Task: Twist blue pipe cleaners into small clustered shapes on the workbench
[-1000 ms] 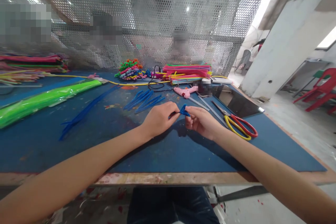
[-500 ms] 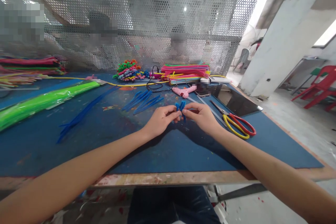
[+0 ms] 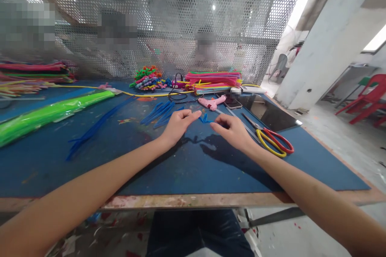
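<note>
Midway, a blue twist (image 3: 205,119) bridges left hand (image 3: 179,125) and right hand (image 3: 232,129), both pinching it

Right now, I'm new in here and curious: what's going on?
A person works bare-handed on a bent blue fuzzy piece over a blue mat. The right hand holds one end; the left hand is at the other, perhaps touching. Beyond lies a pink plastic glue gun; red-and-yellow-handled scissors lie to the right, and bent blue fuzzy strips past the left hand.
</note>
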The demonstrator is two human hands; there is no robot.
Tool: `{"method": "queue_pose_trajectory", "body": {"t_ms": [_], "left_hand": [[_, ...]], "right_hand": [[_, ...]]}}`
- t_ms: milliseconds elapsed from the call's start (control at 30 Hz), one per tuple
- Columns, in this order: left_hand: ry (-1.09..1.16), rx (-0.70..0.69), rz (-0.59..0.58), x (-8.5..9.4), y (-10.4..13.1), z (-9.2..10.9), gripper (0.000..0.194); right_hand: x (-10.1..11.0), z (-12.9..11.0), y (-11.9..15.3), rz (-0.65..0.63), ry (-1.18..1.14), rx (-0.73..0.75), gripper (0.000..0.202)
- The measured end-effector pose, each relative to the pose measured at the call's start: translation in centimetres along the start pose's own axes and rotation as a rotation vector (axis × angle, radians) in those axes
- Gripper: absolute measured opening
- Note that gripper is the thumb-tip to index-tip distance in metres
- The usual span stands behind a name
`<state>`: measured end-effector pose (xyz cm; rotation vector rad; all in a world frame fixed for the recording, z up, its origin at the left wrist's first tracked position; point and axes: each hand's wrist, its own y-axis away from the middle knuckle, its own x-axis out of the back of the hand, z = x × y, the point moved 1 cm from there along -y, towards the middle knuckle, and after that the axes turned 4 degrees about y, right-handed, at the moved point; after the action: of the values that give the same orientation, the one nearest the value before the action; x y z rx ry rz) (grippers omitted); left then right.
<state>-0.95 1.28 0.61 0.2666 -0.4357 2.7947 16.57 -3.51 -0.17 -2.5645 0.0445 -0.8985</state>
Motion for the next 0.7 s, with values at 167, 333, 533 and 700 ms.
{"method": "queue_pose_trajectory", "body": {"t_ms": [167,333,533,700], "left_hand": [[-0.062,0.001,-0.02,0.2,-0.5,-0.8,0.046],[-0.397,-0.273,-0.082,0.7,-0.3,-0.2,0.041],[-0.496,-0.276,-0.38,-0.1,0.3,-0.8,0.026],[-0.658,-0.465,-0.377,-0.7,1.3,0.0,0.026]], "right_hand": [[-0.1,0.5,-0.1,-0.04,0.12,0.112,0.035],[-0.2,0.9,-0.2,-0.13,0.21,0.185,0.019],[-0.7,1.0,0.0,-0.096,0.085,0.154,0.019],[-0.9,0.4,0.0,-0.08,-0.157,0.031,0.016]]}}
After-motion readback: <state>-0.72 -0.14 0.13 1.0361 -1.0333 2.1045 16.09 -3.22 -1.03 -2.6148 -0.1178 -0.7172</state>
